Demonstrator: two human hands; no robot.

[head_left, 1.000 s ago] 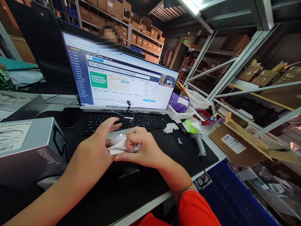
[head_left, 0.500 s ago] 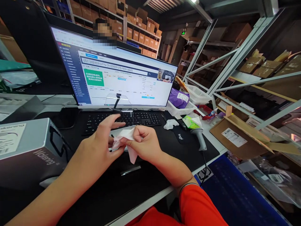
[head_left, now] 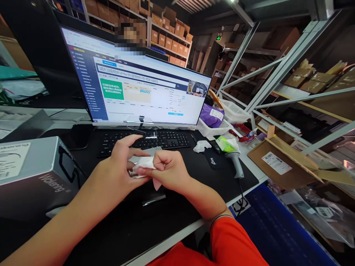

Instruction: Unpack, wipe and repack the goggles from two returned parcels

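Observation:
My left hand [head_left: 118, 166] is curled, thumb and fingers gripping the edges of a flat silvery-grey object [head_left: 154, 150]. Only its upper corner shows clearly, so I cannot tell its kind. A crumpled white tissue [head_left: 145, 162] lies against its face, bunched in my right hand [head_left: 170, 168], whose fingers are closed on it. One tissue corner hangs below the right thumb. Both hands meet over the black desk mat [head_left: 122, 229], in front of the keyboard [head_left: 173, 139]. A thin shiny strip [head_left: 154, 200] rests on the mat just beneath them.
Behind the keyboard stands a monitor [head_left: 155, 99], with a small stand-mounted device [head_left: 141, 120] before it. A grey box [head_left: 30, 170] is at left. Rightward are a crumpled tissue [head_left: 202, 146], a barcode scanner [head_left: 235, 164], a white basket [head_left: 213, 130] and an open carton [head_left: 274, 159].
The tissue has shifted over the flat object, and more of the object's grey upper corner shows. My right hand has moved slightly left; the hanging tissue end looks shorter.

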